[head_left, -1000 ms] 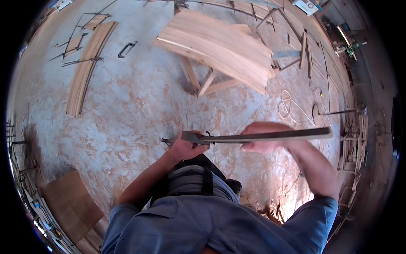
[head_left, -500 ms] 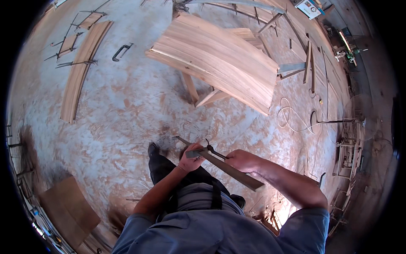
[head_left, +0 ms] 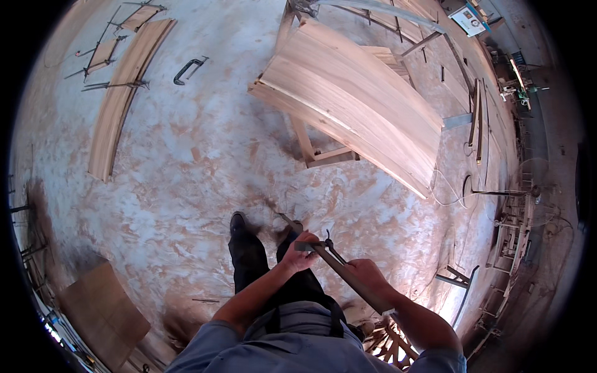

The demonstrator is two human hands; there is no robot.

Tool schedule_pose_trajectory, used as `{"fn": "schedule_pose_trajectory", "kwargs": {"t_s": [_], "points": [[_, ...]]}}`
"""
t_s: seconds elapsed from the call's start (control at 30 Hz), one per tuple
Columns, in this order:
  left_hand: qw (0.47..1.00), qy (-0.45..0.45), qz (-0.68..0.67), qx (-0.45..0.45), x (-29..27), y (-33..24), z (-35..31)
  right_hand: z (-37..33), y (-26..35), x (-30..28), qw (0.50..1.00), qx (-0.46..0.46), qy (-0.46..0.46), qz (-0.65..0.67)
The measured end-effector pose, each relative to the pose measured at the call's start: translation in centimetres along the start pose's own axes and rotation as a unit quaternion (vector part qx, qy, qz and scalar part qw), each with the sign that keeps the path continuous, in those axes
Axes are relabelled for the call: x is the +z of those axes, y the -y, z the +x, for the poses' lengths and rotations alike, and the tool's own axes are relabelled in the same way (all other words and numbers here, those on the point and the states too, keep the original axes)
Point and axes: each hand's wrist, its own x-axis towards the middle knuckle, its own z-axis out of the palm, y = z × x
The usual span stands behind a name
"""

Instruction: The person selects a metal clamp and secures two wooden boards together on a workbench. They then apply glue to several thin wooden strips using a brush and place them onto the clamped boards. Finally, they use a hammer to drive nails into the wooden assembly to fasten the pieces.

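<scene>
Bar clamp (head_left: pixel 339 270), judged stiff and heavy: left hand (head_left: pixel 300 256) closed at its head, right hand (head_left: pixel 367 278) gripping mid-bar.

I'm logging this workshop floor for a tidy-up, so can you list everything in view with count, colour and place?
Bar clamp: one, dark metal, held in both hands over the legs.
Curved wooden panel: one large, pale wood, on a wooden stand, upper middle.
Curved plank: one long, pale wood, on the floor, upper left.
C-clamp: one, dark metal, on the floor right of that plank.
Brown board: one, flat, lower left.
Fan: one, metal, right edge.
Floor: grey, dusted with sawdust.
Left hand: on the clamp's upper end.
Right hand: around the bar, lower down.
</scene>
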Motion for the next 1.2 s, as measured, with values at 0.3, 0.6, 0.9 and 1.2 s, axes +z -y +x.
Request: {"fn": "schedule_pose_trajectory", "kwargs": {"t_s": [0.3,0.6,0.9,1.2], "points": [[0.997,-0.054,-0.018,-0.059,-0.4,-1.4,2.4,1.8,-2.5,8.5,0.971,-0.041,-0.235,0.000],[0.981,-0.041,-0.134,-0.138,-5.6,3.0,3.4,14.1,-5.1,14.4,0.963,-0.162,-0.115,0.181],[0.972,0.021,-0.126,-0.198,-11.5,-1.6,3.1,16.6,-0.2,15.5,0.909,-0.256,-0.078,0.319],[0.883,-0.148,-0.412,-0.170,-21.0,-14.0,15.6,2.8,15.9,3.1,0.788,-0.395,-0.388,0.270]]}}
